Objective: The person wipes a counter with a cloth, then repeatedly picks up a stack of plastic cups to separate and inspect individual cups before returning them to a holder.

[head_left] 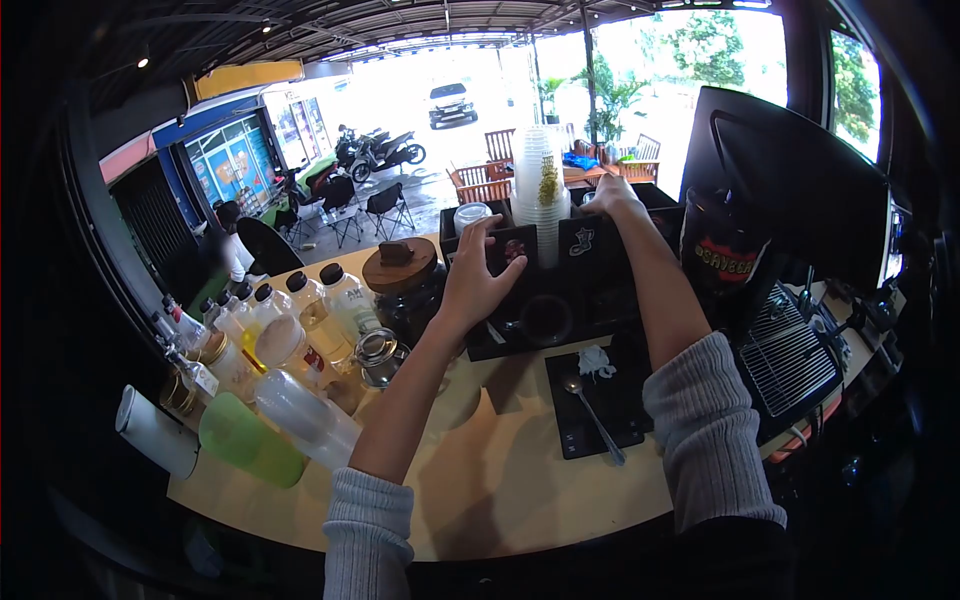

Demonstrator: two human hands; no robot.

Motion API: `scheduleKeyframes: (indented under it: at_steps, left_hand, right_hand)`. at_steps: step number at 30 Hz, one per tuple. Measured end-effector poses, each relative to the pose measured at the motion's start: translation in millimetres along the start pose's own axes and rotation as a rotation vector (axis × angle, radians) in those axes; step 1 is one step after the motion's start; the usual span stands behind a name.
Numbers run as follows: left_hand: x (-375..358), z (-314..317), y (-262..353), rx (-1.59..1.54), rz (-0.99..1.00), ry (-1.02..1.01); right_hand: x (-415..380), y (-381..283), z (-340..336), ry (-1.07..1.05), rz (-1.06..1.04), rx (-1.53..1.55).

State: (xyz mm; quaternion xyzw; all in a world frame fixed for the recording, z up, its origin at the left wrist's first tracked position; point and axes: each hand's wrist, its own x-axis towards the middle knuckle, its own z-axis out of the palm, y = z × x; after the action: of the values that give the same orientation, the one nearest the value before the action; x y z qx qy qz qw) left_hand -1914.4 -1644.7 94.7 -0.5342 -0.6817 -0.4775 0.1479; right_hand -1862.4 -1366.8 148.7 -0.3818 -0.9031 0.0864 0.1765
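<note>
My left hand (480,275) is raised at the front of a black box organizer (520,245), its fingers spread and its fingertips by the rim. Just beyond those fingertips, a stack of clear round lids (472,215) sits in the left compartment. A tall stack of clear plastic cups (540,190) with a gold print rises from the middle. My right hand (615,195) reaches over the organizer to the right of the cups. Its fingers bend down at something pale and clear in that compartment, and their tips are partly hidden.
Several bottles (325,325) and a wooden-lidded jar (405,265) crowd the left side. A spoon (595,420) and crumpled tissue (597,362) lie on a black mat (570,435). On the right stand a monitor (790,180), a dark cup (720,240) and a drip tray (790,350).
</note>
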Motion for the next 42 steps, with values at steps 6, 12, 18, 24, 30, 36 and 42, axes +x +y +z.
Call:
scheduleKeyframes:
  at_steps: [6,12,18,24,30,36,42]
  left_hand:
    - [-1.9,0.4,-0.9,0.201,0.100,-0.010]
    - [-2.3,-4.0,9.0,0.255,0.097,-0.052]
    - [-36.8,-40.1,43.0,0.267,0.191,-0.039]
    - [-130.0,-111.2,64.5,0.229,0.049,-0.110]
    - [-243.3,-177.1,26.0,0.103,-0.040,0.253]
    - [-320.6,-190.2,-32.9,0.021,-0.423,0.682]
    - [-334.4,-182.0,-47.4,0.098,-0.559,0.389]
  right_hand:
    - [-25.0,-7.3,-9.7,0.042,-0.091,0.042]
    - [-39.2,-23.0,-16.1,0.215,-0.100,0.027]
    - [-131.6,-70.3,-37.0,0.439,-0.390,-0.101]
    - [-253.4,-115.1,-4.1,-0.060,-0.832,0.307]
    - [-307.5,-174.0,77.0,-0.499,-0.982,0.647]
    - [-341.8,-235.1,160.1,-0.420,-0.861,0.901]
    - [-351.1,-270.4,167.1,-0.496,-0.860,1.181]
